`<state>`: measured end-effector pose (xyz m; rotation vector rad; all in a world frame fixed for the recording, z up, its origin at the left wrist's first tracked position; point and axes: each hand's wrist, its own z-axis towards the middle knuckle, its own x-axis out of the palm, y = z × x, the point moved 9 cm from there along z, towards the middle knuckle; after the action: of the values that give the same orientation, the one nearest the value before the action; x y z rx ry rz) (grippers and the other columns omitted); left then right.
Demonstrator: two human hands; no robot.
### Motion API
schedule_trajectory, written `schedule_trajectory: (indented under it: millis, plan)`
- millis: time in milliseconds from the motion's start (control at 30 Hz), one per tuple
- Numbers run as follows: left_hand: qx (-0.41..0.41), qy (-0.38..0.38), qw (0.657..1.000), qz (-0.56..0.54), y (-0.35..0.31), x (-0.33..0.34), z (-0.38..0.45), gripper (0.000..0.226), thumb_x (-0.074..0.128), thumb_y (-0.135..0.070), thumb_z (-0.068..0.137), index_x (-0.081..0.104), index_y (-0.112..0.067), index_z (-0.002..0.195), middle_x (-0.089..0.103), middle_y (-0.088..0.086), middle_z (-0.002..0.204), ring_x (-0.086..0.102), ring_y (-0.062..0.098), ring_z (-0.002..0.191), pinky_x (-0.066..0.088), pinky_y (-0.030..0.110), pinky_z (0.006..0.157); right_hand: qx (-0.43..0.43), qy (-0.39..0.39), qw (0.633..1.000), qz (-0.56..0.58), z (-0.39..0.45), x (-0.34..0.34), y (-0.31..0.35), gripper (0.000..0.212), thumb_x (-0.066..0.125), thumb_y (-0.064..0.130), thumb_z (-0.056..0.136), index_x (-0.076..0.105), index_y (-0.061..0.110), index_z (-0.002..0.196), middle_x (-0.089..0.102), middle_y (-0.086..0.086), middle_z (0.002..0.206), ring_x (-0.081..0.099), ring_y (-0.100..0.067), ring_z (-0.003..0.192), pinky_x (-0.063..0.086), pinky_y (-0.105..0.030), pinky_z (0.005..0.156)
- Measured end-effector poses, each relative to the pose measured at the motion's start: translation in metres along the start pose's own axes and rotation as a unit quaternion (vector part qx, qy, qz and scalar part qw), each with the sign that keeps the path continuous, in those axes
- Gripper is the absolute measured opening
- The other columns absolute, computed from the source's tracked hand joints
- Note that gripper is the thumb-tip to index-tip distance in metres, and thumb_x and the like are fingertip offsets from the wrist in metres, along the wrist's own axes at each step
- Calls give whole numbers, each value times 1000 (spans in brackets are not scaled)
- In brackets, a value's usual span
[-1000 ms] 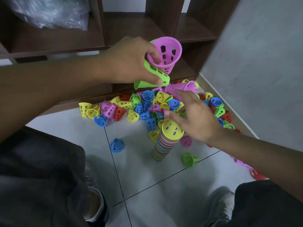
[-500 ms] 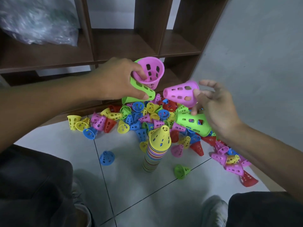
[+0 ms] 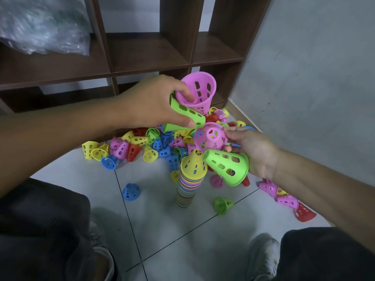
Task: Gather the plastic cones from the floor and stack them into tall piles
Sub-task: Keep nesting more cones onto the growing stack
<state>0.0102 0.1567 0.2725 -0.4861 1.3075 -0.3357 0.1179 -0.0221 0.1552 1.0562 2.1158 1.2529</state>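
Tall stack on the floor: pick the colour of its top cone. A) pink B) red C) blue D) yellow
D: the tall stack standing on the tile is capped by a yellow cone, just left of the green cone that the right hand holds along with a pink cone.

Left hand (image 3: 150,102) up high, gripping a pink cone (image 3: 197,94) mouth-up and a green cone (image 3: 185,116) beneath it. Right hand (image 3: 253,151) holds two more: a pink one (image 3: 210,138) and a green one (image 3: 228,166), just beside the yellow-topped stack (image 3: 190,179) standing on the tiled floor (image 3: 172,230). Loose cones (image 3: 142,147) lie heaped before the brown shelf (image 3: 142,57).
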Motion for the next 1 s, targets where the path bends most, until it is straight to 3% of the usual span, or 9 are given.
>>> schedule_trajectory:
  millis: [200,367,567,633,733,867,1000]
  plan:
    - [-3,7,1000,0,4,6,1,54,84,-53,71,67,-35,119,57,-25,106,53,-19,90,38,-4,68,21,-10,1000,-17,-1,0,-12,7,62,13,98,70,14,97,63,-2,72,54,-8,43,48,-31,62]
    - [-3,11,1000,11,2,18,-2,61,81,-58,67,67,-33,121,58,-18,111,52,-10,93,38,5,71,33,-5,997,-62,0,0,-25,12,63,8,97,72,4,104,62,-5,63,52,-10,44,48,-21,43]
    - [-3,7,999,33,-1,36,-3,66,83,-60,64,70,-27,120,58,-12,106,55,5,95,38,12,73,44,-15,993,-112,4,-1,-45,4,69,8,93,72,5,93,65,-8,66,56,-9,44,50,-22,45]
    - [-7,13,999,46,1,46,-4,68,83,-62,64,69,-27,120,55,-11,104,53,6,93,35,11,71,51,-22,993,-108,4,2,-55,5,66,2,94,71,3,95,66,-10,69,56,-7,41,51,-21,45]
    - [-4,20,998,57,-1,59,-6,66,84,-60,65,68,-27,119,49,-15,100,47,3,89,32,9,69,54,-35,993,-95,4,5,-66,8,64,-5,93,70,-1,96,66,-6,57,55,-8,38,48,-19,40]
    - [-13,22,997,70,-2,67,-7,65,85,-57,67,66,-26,121,46,-10,106,46,9,94,37,26,74,50,-43,992,-111,7,6,-71,10,66,-7,90,71,-2,97,67,-3,58,57,-8,40,48,-19,42]
    - [-16,30,996,80,-1,73,-6,66,85,-55,69,65,-24,123,44,-9,109,46,10,96,38,28,79,45,-33,988,-141,9,6,-71,8,67,-2,91,73,2,94,69,-2,59,60,-7,44,52,-21,49]
